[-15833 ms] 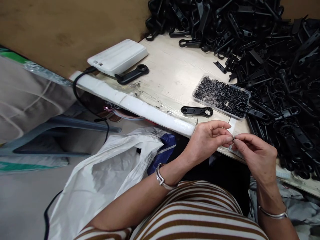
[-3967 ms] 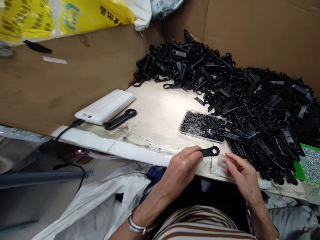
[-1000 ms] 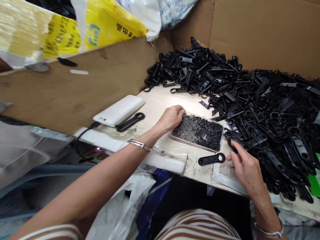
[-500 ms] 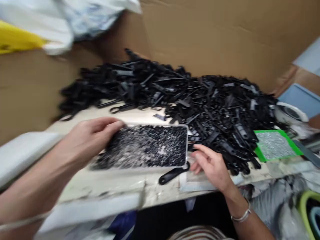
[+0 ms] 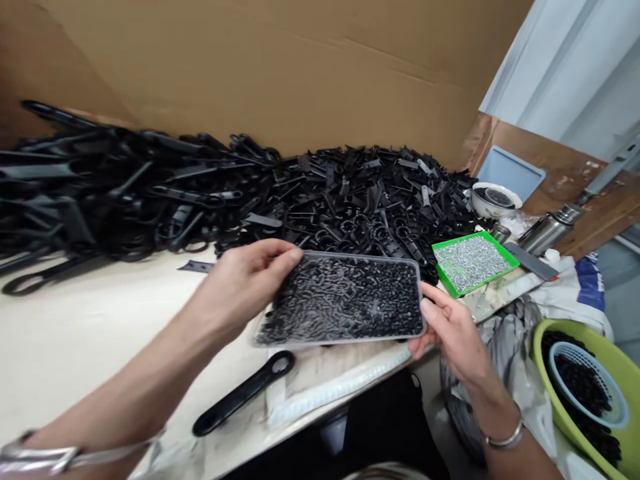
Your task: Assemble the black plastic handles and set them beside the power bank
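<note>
A clear plastic tray [image 5: 423, 293] full of small black parts is held between both hands above the table. My left hand [image 5: 255, 270] grips its far left corner, thumb over the rim. At the right end, my right hand [image 5: 445, 320] pinches the short side, with fingers partly under it. A black plastic handle-shaped piece [image 5: 243, 393] with a ring at one end lies on the table, just in front of the tray. Behind the tray spreads a large heap of similar black pieces [image 5: 330, 193].
On the right stand a green tray [image 5: 510, 263] of small silvery parts, a white bowl [image 5: 487, 212] and a steel flask [image 5: 547, 230]. Below the table edge [image 5: 320, 417] sits a yellow-green basin [image 5: 615, 373] holding a blue basket [image 5: 617, 407]. Cardboard [image 5: 300, 73] rises behind the heap.
My view has swung to the right. My right hand, earlier apart from the tray with fingers spread, now holds its right end. The left hand keeps its grip on the tray.
</note>
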`<action>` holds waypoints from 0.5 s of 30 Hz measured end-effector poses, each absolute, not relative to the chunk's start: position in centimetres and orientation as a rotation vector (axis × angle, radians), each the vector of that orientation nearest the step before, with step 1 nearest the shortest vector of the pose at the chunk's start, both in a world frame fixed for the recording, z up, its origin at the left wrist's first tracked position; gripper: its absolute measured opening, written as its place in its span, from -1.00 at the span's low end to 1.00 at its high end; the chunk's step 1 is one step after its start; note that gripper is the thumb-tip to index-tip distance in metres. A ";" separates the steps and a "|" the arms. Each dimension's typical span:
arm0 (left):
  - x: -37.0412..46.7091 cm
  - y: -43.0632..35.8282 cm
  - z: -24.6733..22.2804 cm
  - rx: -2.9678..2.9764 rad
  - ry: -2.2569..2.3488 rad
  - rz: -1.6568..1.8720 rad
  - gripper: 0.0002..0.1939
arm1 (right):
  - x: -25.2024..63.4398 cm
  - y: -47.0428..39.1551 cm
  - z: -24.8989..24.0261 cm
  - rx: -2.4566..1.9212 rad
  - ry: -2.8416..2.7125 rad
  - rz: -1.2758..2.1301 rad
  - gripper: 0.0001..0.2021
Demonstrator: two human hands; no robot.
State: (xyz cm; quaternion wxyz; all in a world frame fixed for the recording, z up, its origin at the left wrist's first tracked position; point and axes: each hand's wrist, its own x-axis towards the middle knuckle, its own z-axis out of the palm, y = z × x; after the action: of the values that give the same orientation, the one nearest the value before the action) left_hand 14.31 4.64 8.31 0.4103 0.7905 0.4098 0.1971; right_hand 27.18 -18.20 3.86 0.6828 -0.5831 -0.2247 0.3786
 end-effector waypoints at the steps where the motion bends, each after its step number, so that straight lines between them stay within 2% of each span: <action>1: 15.3 4.2 8.1 2.004 0.969 0.500 -0.67 | 27.9 -19.0 3.9 -1.318 -0.485 0.828 -0.27; 11: 23.5 -0.3 8.8 1.938 0.547 0.436 -0.52 | 34.6 -25.5 4.5 -1.491 -0.379 0.630 -0.13; 15: 25.3 -1.2 9.4 1.783 0.480 0.411 -0.36 | 38.3 -26.5 4.8 -1.565 -0.317 0.444 -0.09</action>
State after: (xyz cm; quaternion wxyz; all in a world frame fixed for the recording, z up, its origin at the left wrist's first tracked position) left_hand 25.34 -1.16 9.41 0.5852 0.7643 0.2057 0.1763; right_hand 38.25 -26.54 4.76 0.6757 -0.6961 -0.1411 0.1975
